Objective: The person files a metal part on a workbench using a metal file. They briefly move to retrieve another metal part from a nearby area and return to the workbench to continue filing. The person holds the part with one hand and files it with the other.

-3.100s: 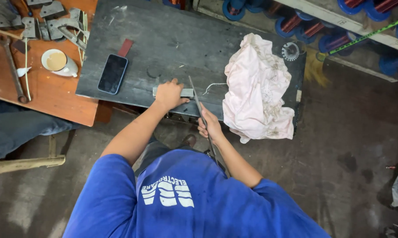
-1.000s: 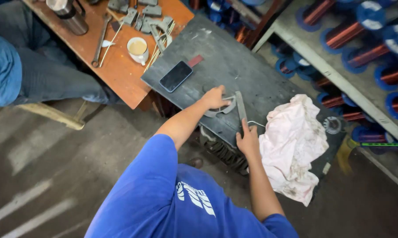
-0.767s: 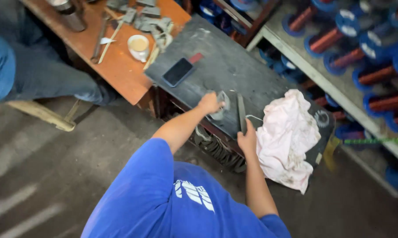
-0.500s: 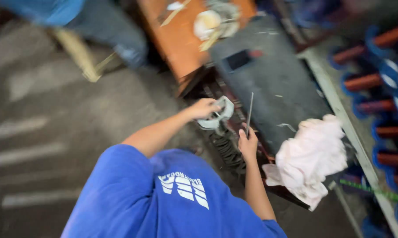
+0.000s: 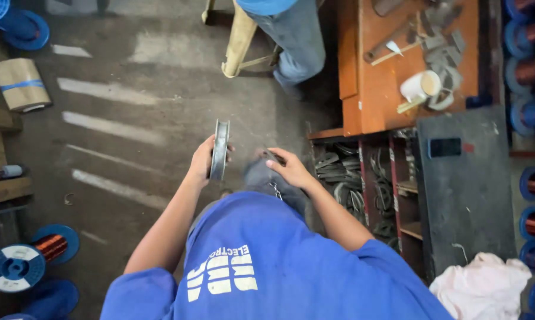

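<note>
My left hand (image 5: 203, 163) grips a flat grey metal ring (image 5: 220, 149) and holds it upright, edge-on to the camera, above the concrete floor. My right hand (image 5: 290, 169) is just to its right, over my grey trousers, with its fingers curled on a thin dark tool (image 5: 272, 156) that is mostly hidden. The two hands are a short way apart and do not touch. My blue shirt fills the lower middle of the view.
At right stands a dark grey bench (image 5: 468, 201) with a black phone (image 5: 445, 147) and a white rag (image 5: 483, 287). Beside it are shelves of metal rings (image 5: 344, 172) and an orange table (image 5: 380, 71) with a cup (image 5: 420, 86). Another person's leg (image 5: 297, 35) is ahead. A copper wire spool (image 5: 21, 261) lies at left.
I have turned away from the bench toward the floor. My left hand has lifted the metal ring off the bench top, and my right hand has come down with the tool toward my lap.
</note>
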